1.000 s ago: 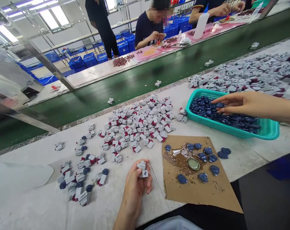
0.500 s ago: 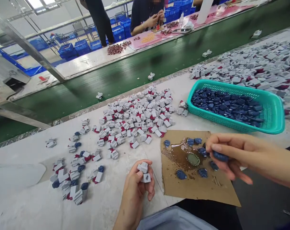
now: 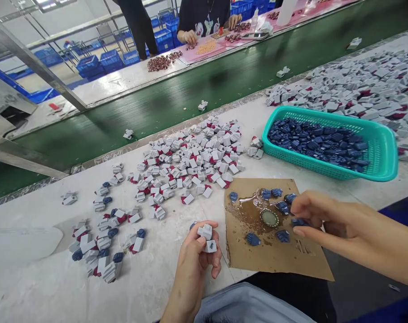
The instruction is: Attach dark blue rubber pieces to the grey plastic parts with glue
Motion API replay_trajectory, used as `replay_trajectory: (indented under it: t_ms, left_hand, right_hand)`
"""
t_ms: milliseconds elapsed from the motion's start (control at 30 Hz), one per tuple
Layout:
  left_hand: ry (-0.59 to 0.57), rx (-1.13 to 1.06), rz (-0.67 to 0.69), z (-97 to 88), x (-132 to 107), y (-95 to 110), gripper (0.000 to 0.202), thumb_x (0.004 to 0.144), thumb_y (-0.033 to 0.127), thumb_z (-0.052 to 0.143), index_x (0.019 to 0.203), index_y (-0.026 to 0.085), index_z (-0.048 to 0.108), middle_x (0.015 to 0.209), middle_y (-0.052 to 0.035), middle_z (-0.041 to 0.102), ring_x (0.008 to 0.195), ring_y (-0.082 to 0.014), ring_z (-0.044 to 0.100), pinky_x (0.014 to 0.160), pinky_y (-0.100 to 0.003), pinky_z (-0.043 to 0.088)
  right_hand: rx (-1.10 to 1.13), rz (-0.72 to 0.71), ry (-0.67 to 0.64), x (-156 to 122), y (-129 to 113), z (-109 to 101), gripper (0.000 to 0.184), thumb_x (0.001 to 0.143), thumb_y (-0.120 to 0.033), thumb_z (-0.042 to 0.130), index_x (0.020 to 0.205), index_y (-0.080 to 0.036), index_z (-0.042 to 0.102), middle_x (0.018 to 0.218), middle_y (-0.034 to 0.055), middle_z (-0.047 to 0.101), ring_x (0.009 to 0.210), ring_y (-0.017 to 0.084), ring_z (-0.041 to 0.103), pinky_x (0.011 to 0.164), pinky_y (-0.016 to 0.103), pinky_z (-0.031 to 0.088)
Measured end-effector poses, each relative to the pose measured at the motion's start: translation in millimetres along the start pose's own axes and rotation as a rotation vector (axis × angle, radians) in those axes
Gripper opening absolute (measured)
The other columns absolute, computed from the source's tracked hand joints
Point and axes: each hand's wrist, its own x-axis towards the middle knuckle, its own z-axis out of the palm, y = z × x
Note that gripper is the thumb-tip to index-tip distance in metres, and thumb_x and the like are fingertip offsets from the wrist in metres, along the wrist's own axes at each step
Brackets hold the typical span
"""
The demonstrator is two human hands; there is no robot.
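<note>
My left hand (image 3: 195, 260) is closed round two small grey blocks (image 3: 207, 237), held just above the white table near its front edge. My right hand (image 3: 320, 220) hovers over a brown cardboard sheet (image 3: 281, 255) and pinches a small dark blue part (image 3: 298, 222) between thumb and fingers. On the cardboard lie several more blue parts (image 3: 252, 239) around a wet glue patch and a round metal cap (image 3: 269, 218). A teal basket (image 3: 382, 166) full of blue parts stands behind the cardboard.
A heap of grey and red blocks (image 3: 193, 163) covers the table's middle. Assembled grey and blue pieces (image 3: 103, 251) lie at the left. A green conveyor belt (image 3: 177, 103) runs behind. Another large heap of blocks (image 3: 358, 89) sits at the far right. Other people work across the belt.
My right hand left the teal basket with a blue part and came down over the cardboard. My left hand stayed put with its grey blocks. The view tilted down slightly.
</note>
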Motion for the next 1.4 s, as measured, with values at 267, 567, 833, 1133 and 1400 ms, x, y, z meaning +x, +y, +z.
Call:
replay_trajectory:
  t_ms: [267, 567, 833, 1133, 1400]
  left_hand:
    - [0.04, 0.083, 0.092, 7.0, -2, -8, 0.039, 0.07, 0.033, 0.075, 0.103, 0.015, 0.067, 0.076, -0.0044, 0.062, 0.065, -0.0148, 0.058, 0.042, -0.018, 0.045]
    - [0.033, -0.004, 0.094, 7.2, -2, -11, 0.034, 0.054, 0.023, 0.087, 0.084, 0.016, 0.072, 0.073, -0.0047, 0.074, 0.066, -0.0149, 0.067, 0.055, -0.019, 0.051]
    - [-0.004, -0.018, 0.14, 8.0, -3, -12, 0.028, 0.054, 0.016, 0.086, 0.079, 0.019, 0.074, 0.076, -0.0037, 0.076, 0.07, -0.0178, 0.071, 0.059, -0.02, 0.053]
    - [0.024, 0.105, 0.27, 19.5, -15, -7, 0.03, 0.055, 0.001, 0.08, 0.077, 0.02, 0.075, 0.076, -0.0032, 0.076, 0.066, -0.0168, 0.071, 0.06, -0.021, 0.055]
    - [-0.116, 0.19, 0.344, 16.1, -11, -12, 0.031, 0.06, 0.002, 0.079, 0.084, 0.021, 0.073, 0.079, -0.0021, 0.077, 0.068, -0.0149, 0.071, 0.061, -0.018, 0.056]
  right_hand:
    - [-0.638, -0.565, 0.151, 15, 6, 6, 0.031, 0.094, -0.026, 0.034, 0.102, -0.021, 0.063, 0.096, 0.0064, 0.065, 0.073, 0.017, 0.065, 0.056, 0.027, 0.049]
    - [-0.722, -0.706, 0.17, 28, 3, 28, 0.023, 0.073, -0.002, 0.035, 0.069, -0.019, 0.05, 0.063, 0.0023, 0.052, 0.043, 0.013, 0.046, 0.043, 0.027, 0.027]
    - [-0.515, -0.599, 0.016, 33, -20, 16, 0.022, 0.081, -0.011, 0.033, 0.067, -0.021, 0.047, 0.062, 0.0024, 0.056, 0.047, 0.015, 0.051, 0.042, 0.028, 0.032]
    - [0.161, -0.436, -0.067, 20, -77, 9, 0.02, 0.085, -0.036, 0.054, 0.069, -0.025, 0.054, 0.053, -0.0052, 0.055, 0.043, 0.009, 0.047, 0.037, 0.021, 0.035]
    - [0.057, -0.48, -0.109, 15, -76, 13, 0.024, 0.091, -0.029, 0.046, 0.069, -0.022, 0.049, 0.063, -0.0051, 0.058, 0.049, 0.007, 0.048, 0.044, 0.02, 0.034]
